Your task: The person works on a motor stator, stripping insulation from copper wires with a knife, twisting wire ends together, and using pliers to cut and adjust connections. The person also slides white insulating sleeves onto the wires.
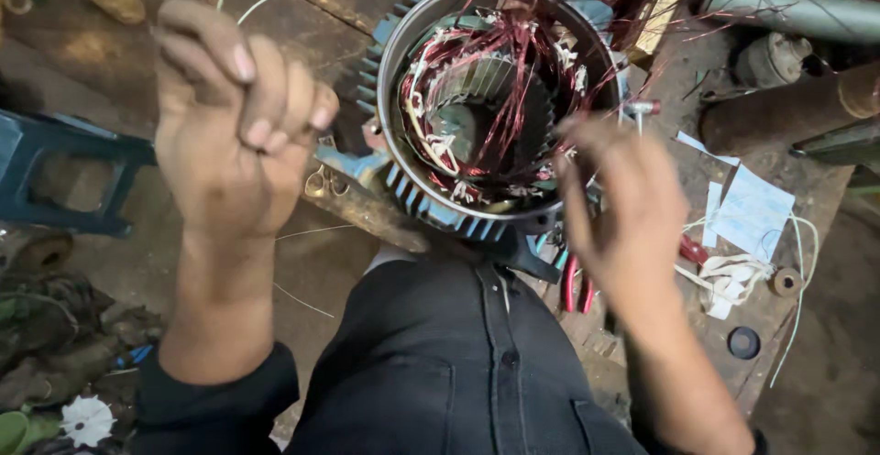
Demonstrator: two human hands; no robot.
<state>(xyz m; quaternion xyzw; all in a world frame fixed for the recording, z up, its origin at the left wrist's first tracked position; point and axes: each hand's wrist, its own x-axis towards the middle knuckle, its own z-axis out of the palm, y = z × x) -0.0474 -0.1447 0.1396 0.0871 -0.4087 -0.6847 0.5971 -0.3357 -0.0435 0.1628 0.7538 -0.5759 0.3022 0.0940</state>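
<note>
Left hand clenched in a raised fist, apparently on thin wire; right hand blurred, grip impossible to tell. Between them on the desk, motor stator: likely heavy, rigid; copper windings springy, fragile. Best gripped by finned housing.

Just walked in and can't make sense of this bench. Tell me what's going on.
A person leans over a finned blue motor housing whose stator is full of loose copper winding wire. The right hand, blurred, is at the housing rim by the wires; the left hand is raised in a fist. Red-handled pliers lie below.
</note>
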